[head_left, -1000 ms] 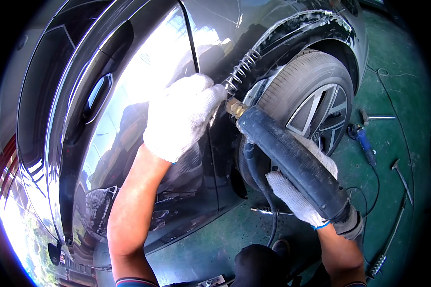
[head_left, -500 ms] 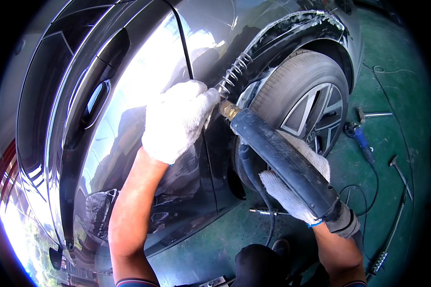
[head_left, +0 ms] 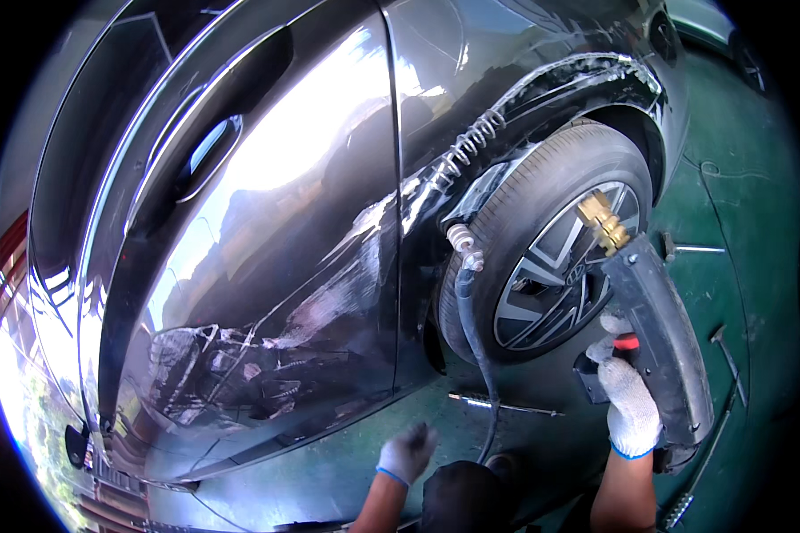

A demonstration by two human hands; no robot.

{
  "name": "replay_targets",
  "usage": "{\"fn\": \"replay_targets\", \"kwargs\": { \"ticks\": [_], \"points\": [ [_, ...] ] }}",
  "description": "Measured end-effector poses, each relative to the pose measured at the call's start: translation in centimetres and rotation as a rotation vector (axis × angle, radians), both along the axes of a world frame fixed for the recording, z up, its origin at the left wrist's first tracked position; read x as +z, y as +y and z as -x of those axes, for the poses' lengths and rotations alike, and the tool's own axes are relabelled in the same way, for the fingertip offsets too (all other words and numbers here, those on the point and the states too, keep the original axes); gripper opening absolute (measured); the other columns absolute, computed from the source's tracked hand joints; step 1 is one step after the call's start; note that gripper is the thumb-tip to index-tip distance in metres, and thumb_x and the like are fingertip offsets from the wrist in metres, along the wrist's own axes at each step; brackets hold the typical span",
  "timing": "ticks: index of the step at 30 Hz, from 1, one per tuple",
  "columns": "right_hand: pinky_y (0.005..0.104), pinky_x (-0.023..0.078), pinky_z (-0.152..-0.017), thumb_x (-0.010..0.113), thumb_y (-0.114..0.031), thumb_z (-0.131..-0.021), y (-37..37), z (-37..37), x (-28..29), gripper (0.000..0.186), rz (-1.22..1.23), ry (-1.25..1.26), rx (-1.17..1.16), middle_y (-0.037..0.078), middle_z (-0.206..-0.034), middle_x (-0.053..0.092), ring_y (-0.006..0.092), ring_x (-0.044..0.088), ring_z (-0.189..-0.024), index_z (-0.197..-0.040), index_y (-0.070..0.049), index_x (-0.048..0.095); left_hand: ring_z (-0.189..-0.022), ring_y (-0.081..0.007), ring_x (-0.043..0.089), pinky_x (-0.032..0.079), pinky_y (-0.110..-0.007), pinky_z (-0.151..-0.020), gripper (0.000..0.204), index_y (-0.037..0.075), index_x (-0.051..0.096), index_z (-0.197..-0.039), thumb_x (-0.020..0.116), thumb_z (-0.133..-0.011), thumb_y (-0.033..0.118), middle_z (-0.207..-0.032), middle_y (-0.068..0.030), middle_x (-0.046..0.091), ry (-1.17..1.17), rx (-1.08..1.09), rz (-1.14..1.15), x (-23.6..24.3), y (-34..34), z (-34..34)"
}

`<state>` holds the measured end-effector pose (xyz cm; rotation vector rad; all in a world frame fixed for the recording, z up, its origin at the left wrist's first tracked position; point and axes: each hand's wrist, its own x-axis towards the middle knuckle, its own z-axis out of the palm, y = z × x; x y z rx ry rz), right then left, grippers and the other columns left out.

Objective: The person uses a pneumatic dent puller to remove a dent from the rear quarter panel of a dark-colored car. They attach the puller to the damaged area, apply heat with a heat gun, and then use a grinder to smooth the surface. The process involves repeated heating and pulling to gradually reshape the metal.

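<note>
In white knit gloves, my right hand (head_left: 627,391) grips a black welding gun (head_left: 671,329) with a brass tip (head_left: 603,220) and a red trigger button (head_left: 627,341). The gun is raised beside the wheel (head_left: 560,258), its tip in front of the rim and apart from the panel. My left hand (head_left: 407,451) is low near my knee, away from the car, its fingers curled in; whatever they hold, if anything, is hidden. A wavy wire (head_left: 471,147) runs along the scraped, bare-metal crease of the dark car's rear quarter panel (head_left: 471,62).
A thick cable (head_left: 476,329) hangs from a metal clamp piece (head_left: 464,247) at the wheel arch. The car door (head_left: 329,258) is scraped below. On the green floor lie a metal rod (head_left: 507,405), a hammer (head_left: 729,360), another hammer (head_left: 693,249) and a slide puller (head_left: 702,471).
My left hand has left the panel and dropped low toward my knee. The gun, held in my right hand, has swung away from the wavy wire to the right. The view has shifted.
</note>
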<state>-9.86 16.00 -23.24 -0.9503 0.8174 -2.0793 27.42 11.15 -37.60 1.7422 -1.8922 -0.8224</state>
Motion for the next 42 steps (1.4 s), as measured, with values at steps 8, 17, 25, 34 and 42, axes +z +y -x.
{"fn": "replay_targets", "kwargs": {
  "ticks": [8, 17, 25, 34, 42],
  "points": [
    [0.0364, 0.057, -0.079, 0.075, -0.019, -0.084, 0.6, -0.4, -0.1, 0.051, -0.110, -0.057, -0.043, 0.013, -0.098, 0.068, 0.0225, 0.068, -0.088, -0.126, 0.005, 0.059, -0.126, -0.0372, 0.058, 0.053, -0.041, -0.105, 0.047, -0.014, 0.044, -0.137, 0.060, -0.098, 0.005, -0.132, -0.0277, 0.058, 1.361, 0.437, -0.530, 3.8, 1.7, 4.7],
    [0.0307, 0.058, -0.071, 0.070, 0.000, -0.087, 0.9, -0.2, -1.4, 0.055, -0.115, 0.094, -0.005, 0.020, -0.116, 0.066, 0.0239, 0.068, -0.088, -0.138, 0.004, 0.051, -0.101, -0.0269, 0.066, 0.056, -0.032, -0.085, 0.023, 0.001, 0.065, -0.112, 0.072, -0.092, 0.011, -0.112, -0.0158, 0.068, 1.331, 0.458, -0.561, 1.9, 1.5, 5.5],
    [0.0285, 0.056, -0.070, 0.075, 0.002, -0.082, 0.9, -1.6, 0.2, 0.062, -0.124, 0.015, -0.013, 0.019, -0.119, 0.066, 0.0205, 0.068, -0.089, -0.140, 0.003, 0.051, -0.066, -0.0125, 0.052, 0.046, -0.023, -0.061, 0.017, 0.005, 0.063, -0.095, 0.076, -0.087, 0.012, -0.078, -0.0013, 0.057, 1.521, 0.057, -0.509, 11.5, -2.6, 6.5],
    [0.0278, 0.056, -0.071, 0.075, 0.001, -0.083, 1.7, -1.3, 0.2, 0.062, -0.102, -0.136, 0.065, 0.017, -0.120, 0.066, 0.0182, 0.067, -0.092, -0.141, 0.001, 0.051, -0.081, -0.0300, 0.072, 0.056, -0.037, -0.073, 0.025, 0.008, 0.069, -0.110, 0.075, -0.087, 0.015, -0.095, -0.0138, 0.072, -0.262, -0.374, 1.291, 33.1, -11.9, 17.0],
    [0.0295, 0.055, -0.074, 0.074, 0.002, -0.084, 2.5, -0.2, 0.5, 0.059, -0.129, -0.024, -0.012, 0.014, -0.120, 0.067, 0.0176, 0.065, -0.093, -0.140, 0.000, 0.053, -0.067, -0.0251, 0.068, 0.051, -0.038, -0.056, 0.024, 0.016, 0.064, -0.095, 0.072, -0.087, 0.038, -0.074, -0.0044, 0.064, -0.740, -0.407, 1.424, 34.6, -14.1, 18.7]
  ]
}}
